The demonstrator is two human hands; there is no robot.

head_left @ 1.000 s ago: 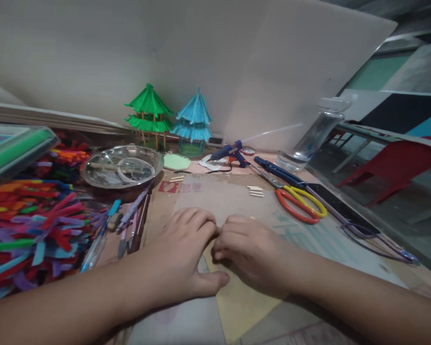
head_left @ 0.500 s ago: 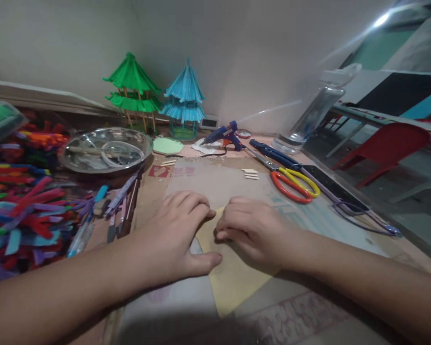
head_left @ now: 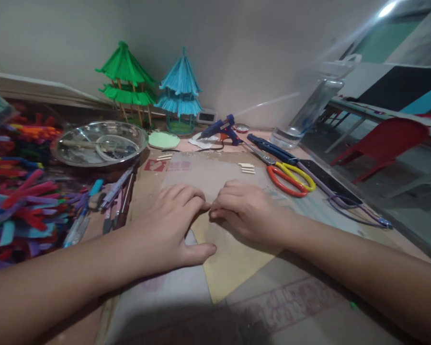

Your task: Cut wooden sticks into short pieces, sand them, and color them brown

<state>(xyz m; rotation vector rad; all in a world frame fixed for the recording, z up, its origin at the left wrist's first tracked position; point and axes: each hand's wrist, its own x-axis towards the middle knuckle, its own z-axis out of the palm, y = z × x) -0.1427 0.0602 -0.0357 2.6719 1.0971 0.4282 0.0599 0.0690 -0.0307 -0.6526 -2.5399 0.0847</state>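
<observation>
A yellow sheet (head_left: pixel 233 268), perhaps paper or sandpaper, lies flat on the covered work board, one corner towards me. My left hand (head_left: pixel 177 223) rests over its left edge, thumb stretched out and fingers spread forward. On the sheet's upper part my right hand (head_left: pixel 246 211) is closed, its fingers curled and pressed together. Whatever it pinches is hidden. The fingertips of both hands nearly meet. Beyond them lie short pale sticks, one small group (head_left: pixel 246 168) ahead of the right hand and another (head_left: pixel 164 157) farther left.
Scissors (head_left: pixel 287 181), a utility knife (head_left: pixel 269 147) and a phone (head_left: pixel 330 182) lie right. Behind stand a glue gun (head_left: pixel 221 128), a bottle (head_left: pixel 309 112), and green (head_left: pixel 127 81) and blue (head_left: pixel 180 88) model pavilions. Left are a steel dish (head_left: pixel 100 143), pens (head_left: pixel 82 215) and pipe cleaners (head_left: pixel 17 215).
The whole view has shifted slightly, with things sitting a little higher and more to the left. My right hand has come closer to the left fingertips; both keep nearly the same pose.
</observation>
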